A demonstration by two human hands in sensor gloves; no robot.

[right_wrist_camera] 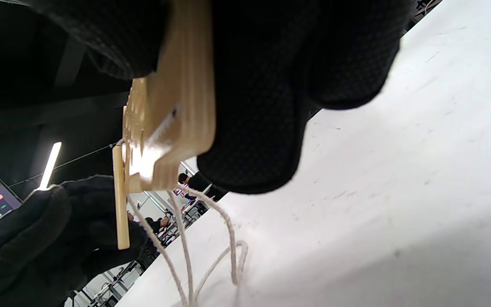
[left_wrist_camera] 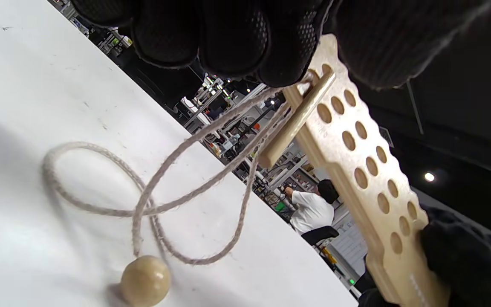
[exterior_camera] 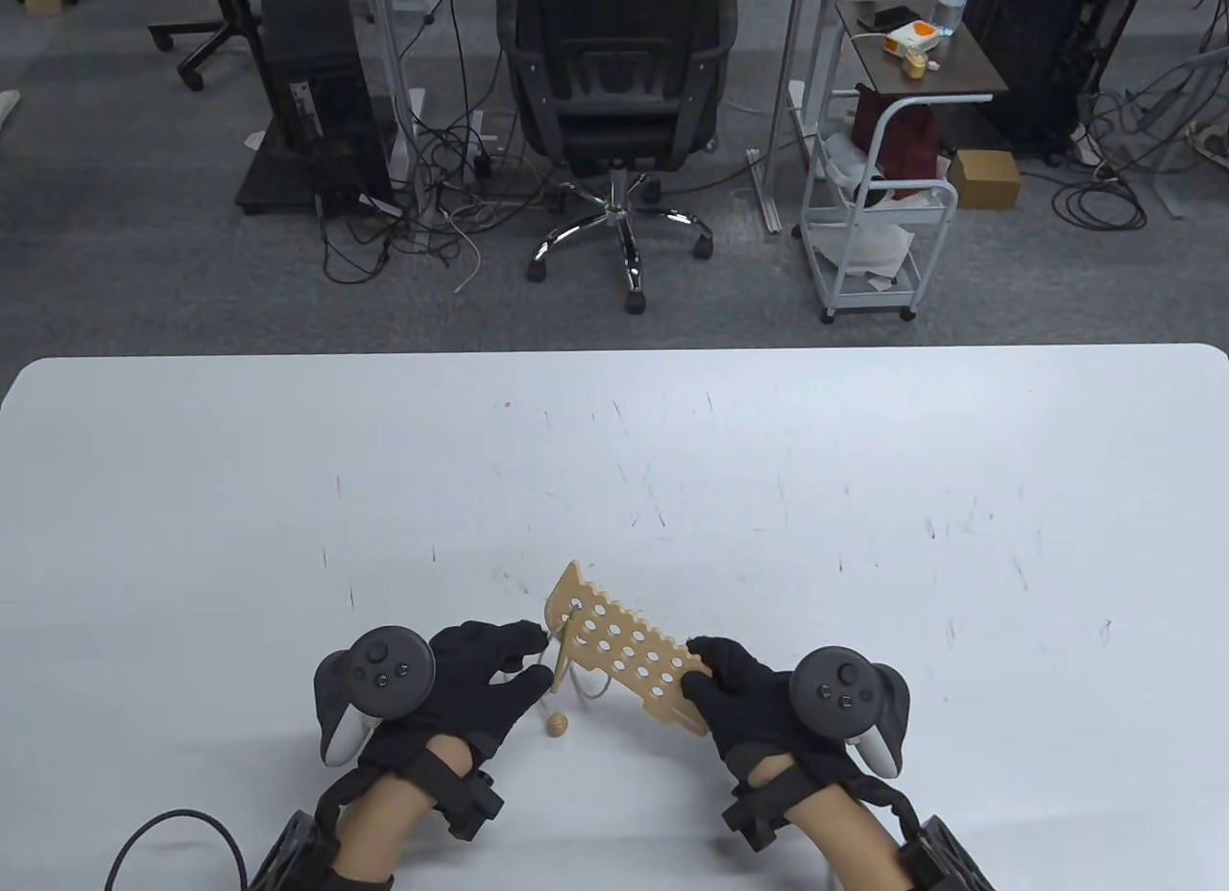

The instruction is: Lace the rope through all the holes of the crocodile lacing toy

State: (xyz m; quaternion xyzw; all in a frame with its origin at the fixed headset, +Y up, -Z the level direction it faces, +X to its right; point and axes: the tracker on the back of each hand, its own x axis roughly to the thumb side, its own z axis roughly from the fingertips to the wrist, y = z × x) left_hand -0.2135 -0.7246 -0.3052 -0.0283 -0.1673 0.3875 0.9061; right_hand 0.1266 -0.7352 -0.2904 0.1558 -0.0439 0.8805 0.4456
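Behind a white, lightly scuffed desk [exterior_camera: 864,469] lies an office floor with a black swivel chair [exterior_camera: 614,94], a computer tower [exterior_camera: 317,84] and a small white cart [exterior_camera: 869,238].

Near the desk's front edge, two gloved hands hold a pale wooden crocodile lacing toy [exterior_camera: 629,656] lifted off the surface and tilted. It is a flat board with rows of round holes and a notched, toothed far edge. The right hand [exterior_camera: 739,689] grips its right end, thumb and fingers curled around the wood. The left hand [exterior_camera: 480,675] is at the left end, its fingertips [left_wrist_camera: 279,55] closed where the rope [left_wrist_camera: 143,200] meets a slim wooden needle [left_wrist_camera: 296,119]. The needle hangs at an end hole; the wrist views do not show for certain whether the fingers pinch the rope, the needle, or both.

The beige, fuzzy rope droops in loose loops onto the desk and ends in a round wooden bead [left_wrist_camera: 145,280] resting there.

Almost all holes look unlaced, so the work seems barely begun.

Risks, as a judgement: the crossed loops could snag or knot when pulled through. The dangling needle could slip back out of its hole if the fingertips loosen. Holes sit close together, so one could easily be skipped. A slack right grip would let the board twist.
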